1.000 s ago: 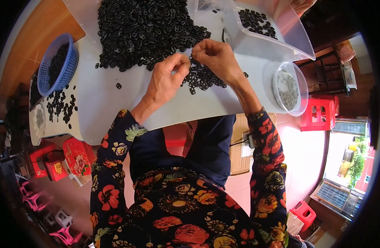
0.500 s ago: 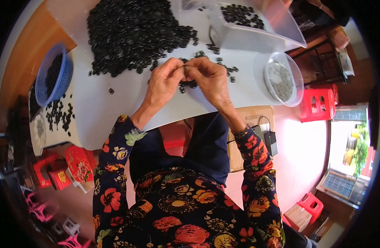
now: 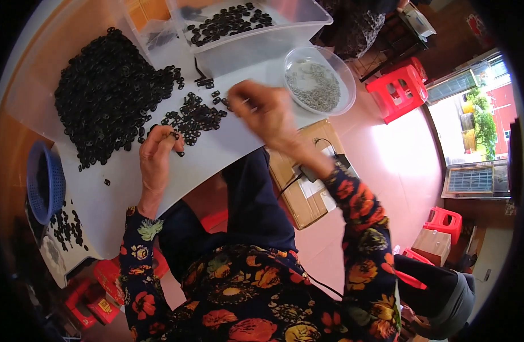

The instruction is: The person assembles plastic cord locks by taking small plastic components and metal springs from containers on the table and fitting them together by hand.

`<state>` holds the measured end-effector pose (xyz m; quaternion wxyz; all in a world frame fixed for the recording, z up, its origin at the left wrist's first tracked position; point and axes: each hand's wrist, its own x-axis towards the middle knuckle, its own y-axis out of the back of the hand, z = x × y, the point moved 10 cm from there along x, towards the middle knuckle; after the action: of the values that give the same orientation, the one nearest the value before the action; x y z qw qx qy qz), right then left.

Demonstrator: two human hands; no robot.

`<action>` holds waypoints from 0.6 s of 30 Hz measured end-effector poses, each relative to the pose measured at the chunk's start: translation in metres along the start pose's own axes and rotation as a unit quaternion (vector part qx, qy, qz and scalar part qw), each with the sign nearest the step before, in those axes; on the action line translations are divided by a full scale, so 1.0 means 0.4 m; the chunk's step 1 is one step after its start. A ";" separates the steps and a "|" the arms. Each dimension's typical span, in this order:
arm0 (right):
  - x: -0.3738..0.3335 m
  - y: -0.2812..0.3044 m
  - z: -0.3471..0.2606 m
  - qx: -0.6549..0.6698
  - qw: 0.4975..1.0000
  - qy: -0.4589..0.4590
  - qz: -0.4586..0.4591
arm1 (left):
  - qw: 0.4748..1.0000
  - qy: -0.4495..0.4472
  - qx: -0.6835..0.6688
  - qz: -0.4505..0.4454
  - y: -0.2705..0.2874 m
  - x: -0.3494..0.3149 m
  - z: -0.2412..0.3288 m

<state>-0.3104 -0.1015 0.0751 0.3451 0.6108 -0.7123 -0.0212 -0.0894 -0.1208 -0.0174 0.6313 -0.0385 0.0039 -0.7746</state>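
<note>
My left hand is closed over the table, its fingertips pinched on a small black link, a rounded piece with openings in it. Next to it lies a small spread of loose black links. Blurred by motion, my right hand is above the table, between those links and a round clear tub of small silvery pins. Whether its fingers hold anything does not show. A large heap of the same black links covers the table's far left.
A clear plastic bin with more black links stands at the back. At the left edge, a blue basket sits beside scattered black pieces. A cardboard box and red stools are on the floor to the right.
My hands, which were together over the small links, are now apart. The right has moved toward the tub of pins; the left stays by the links. The view has turned to the right.
</note>
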 end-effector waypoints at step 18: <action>0.063 0.231 0.368 -0.383 0.903 -0.045 -0.189 | 0.998 -0.035 0.047 -0.031 -0.018 0.002 0.017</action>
<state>-0.4658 -0.1579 0.0166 0.5094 0.5531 -0.5352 -0.3849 -0.0960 -0.1199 -0.0102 0.6081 -0.0359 -0.0559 -0.7910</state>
